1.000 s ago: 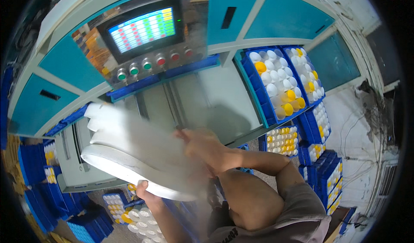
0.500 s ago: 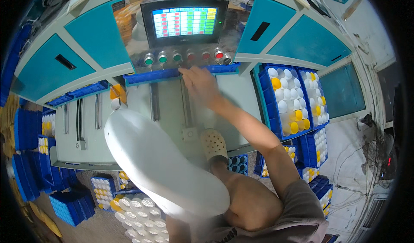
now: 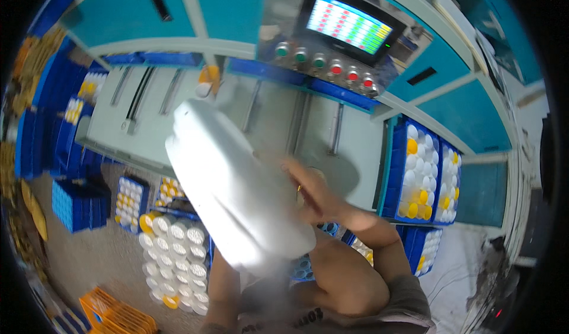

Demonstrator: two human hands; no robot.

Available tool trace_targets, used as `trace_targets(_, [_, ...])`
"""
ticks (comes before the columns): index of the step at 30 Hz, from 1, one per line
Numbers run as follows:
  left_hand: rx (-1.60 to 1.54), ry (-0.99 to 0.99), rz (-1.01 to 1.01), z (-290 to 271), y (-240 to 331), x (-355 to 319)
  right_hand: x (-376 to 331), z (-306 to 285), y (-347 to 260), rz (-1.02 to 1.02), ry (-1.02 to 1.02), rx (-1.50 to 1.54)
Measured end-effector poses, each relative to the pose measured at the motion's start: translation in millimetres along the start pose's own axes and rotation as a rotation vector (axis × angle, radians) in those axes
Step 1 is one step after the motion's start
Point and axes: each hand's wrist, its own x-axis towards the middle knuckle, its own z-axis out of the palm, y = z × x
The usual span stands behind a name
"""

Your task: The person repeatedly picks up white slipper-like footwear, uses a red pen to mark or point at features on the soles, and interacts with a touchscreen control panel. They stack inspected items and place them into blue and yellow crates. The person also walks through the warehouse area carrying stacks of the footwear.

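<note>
A large, long, smooth white object (image 3: 228, 186) slants across the middle, close in front of me; its kind is unclear. My left forearm (image 3: 222, 289) runs up beneath its lower end, and that hand is hidden behind it. Beside its right edge is my right hand (image 3: 320, 197), somewhat blurred, fingers bent and spread apart, with nothing visible between them. Whether it touches the white object I cannot tell. Beyond lies a pale slotted machine table (image 3: 275, 117). Above it is a panel with a lit screen (image 3: 349, 26) and a row of green and red buttons (image 3: 336, 67).
Blue crates (image 3: 388, 197) of white and yellow cylinders stand at the right. More cylinders (image 3: 178, 263) are packed on the floor at lower left, near a blue crate (image 3: 77, 206) and an orange basket (image 3: 115, 313). A small orange holder (image 3: 209, 76) sits on the table.
My right hand has come down from the buttons to beside the white object. The view has swung left, so the screen sits further right. The white object is tilted more upright.
</note>
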Motion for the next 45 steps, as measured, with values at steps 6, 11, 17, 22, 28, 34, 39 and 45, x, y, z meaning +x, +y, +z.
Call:
trace_targets(6, [-0.09,-0.069,0.12,8.7,35.7,-39.4,7.6,62.7,-34.1,0.106,-0.06,0.227])
trace_targets(11, [-0.163,-0.144,0.219,23.0,74.6,-103.7,10.7,113.9,-84.4,0.072,-0.186,0.052])
trace_targets(17, [-0.179,-0.272,0.359,17.1,130.9,-197.4,31.2,180.6,-140.2,-0.189,-0.409,-0.229])
trace_targets(22, [-0.144,-0.283,0.514,42.5,182.8,-287.7,44.3,241.3,-207.9,-0.24,-0.581,-0.279])
trace_targets(28, [0.2,0.004,0.668,2.5,177.1,-417.9,-7.3,336.6,-193.3,0.006,-0.675,-0.059])
trace_targets(34, [-0.202,-0.329,0.542,-17.1,167.5,-476.0,-75.9,385.5,-232.8,-0.159,-0.61,-0.21])
trace_targets(39, [-0.039,-0.181,0.593,2.4,178.4,-517.7,-89.7,422.7,-297.4,-0.211,-0.634,-0.303])
trace_targets(45, [0.388,0.069,0.668,11.1,192.5,-585.4,-114.9,478.3,-317.1,-0.42,-0.433,-0.274])
